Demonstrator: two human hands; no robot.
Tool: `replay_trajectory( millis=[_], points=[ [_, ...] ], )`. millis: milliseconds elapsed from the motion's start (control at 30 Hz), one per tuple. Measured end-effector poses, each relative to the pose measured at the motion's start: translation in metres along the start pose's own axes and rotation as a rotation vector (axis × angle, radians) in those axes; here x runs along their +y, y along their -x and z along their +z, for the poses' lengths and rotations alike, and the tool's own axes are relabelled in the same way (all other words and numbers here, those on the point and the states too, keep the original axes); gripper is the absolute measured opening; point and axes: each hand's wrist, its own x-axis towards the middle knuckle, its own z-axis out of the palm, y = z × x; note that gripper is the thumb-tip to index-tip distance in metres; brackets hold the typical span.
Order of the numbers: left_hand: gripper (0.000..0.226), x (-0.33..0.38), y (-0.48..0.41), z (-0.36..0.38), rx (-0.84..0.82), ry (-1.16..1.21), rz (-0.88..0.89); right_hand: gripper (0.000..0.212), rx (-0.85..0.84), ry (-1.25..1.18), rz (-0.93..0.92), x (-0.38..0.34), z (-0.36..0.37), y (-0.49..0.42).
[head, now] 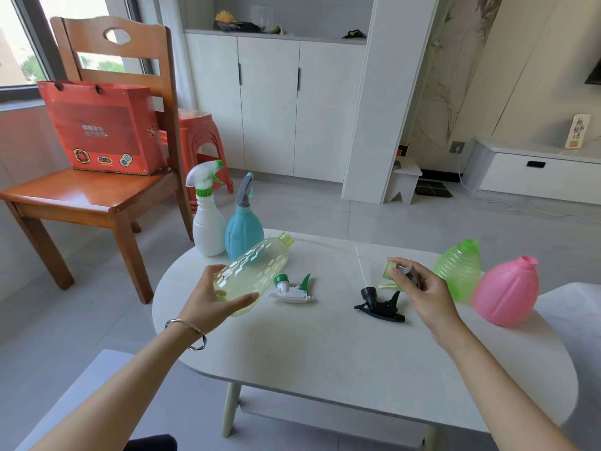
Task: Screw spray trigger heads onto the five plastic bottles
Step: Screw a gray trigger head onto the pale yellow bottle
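My left hand (pixel 213 299) grips the base of a clear yellow-green bottle (pixel 257 271), tilted with its open neck pointing up and to the right. My right hand (pixel 422 289) holds a light green and grey trigger head (pixel 392 271), its thin dip tube running up to the left. A white bottle (pixel 208 227) and a blue bottle (pixel 244 232) stand at the table's far left with trigger heads on. A white and green trigger head (pixel 292 289) and a black trigger head (pixel 379 304) lie loose on the table. A green bottle (pixel 460 268) and a pink bottle (pixel 505 291) stand open-necked at the right.
The white oval table (pixel 325 353) holds everything. A wooden chair (pixel 97 193) with a red gift bag (pixel 104 128) stands at the left, a red stool (pixel 201 138) behind it. White cabinets (pixel 276 105) line the far wall.
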Motion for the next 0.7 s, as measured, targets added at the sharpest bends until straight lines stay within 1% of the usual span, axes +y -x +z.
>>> replay_trajectory(
  millis=[100, 200, 267, 300, 400, 467, 533, 567, 633, 700],
  points=[
    [0.080, 0.001, 0.000, -0.001, 0.012, -0.038, 0.028, 0.013, -0.062, 0.026, 0.021, -0.001, -0.005, 0.000],
    [0.085, 0.002, -0.001, -0.006, -0.052, -0.044, 0.070, 0.018, -0.177, 0.001, 0.075, -0.003, -0.009, 0.001],
    [0.090, 0.006, 0.001, -0.010, -0.165, 0.050, 0.054, 0.026, -0.242, -0.028, 0.153, -0.002, -0.010, 0.003],
    [0.090, 0.009, 0.003, -0.010, -0.230, 0.114, 0.040, 0.026, -0.272, -0.036, 0.192, -0.001, -0.008, 0.004],
    [0.091, 0.020, 0.012, 0.000, -0.347, 0.288, -0.016, 0.019, -0.361, -0.074, 0.272, -0.003, 0.008, 0.011],
    [0.096, 0.028, 0.016, 0.008, -0.375, 0.388, -0.049, 0.018, -0.404, -0.097, 0.253, -0.006, 0.019, 0.016],
    [0.095, 0.035, 0.018, 0.013, -0.368, 0.473, -0.055, 0.013, -0.409, -0.095, 0.195, -0.010, 0.025, 0.017],
    [0.093, 0.038, 0.018, 0.014, -0.367, 0.496, -0.056, 0.015, -0.403, -0.097, 0.169, -0.012, 0.025, 0.017],
    [0.089, 0.041, 0.018, 0.014, -0.379, 0.499, -0.051, 0.019, -0.388, -0.100, 0.137, -0.018, 0.026, 0.018],
    [0.085, 0.043, 0.019, 0.015, -0.396, 0.487, -0.082, 0.025, -0.378, -0.102, 0.118, -0.024, 0.025, 0.019]
  ],
)
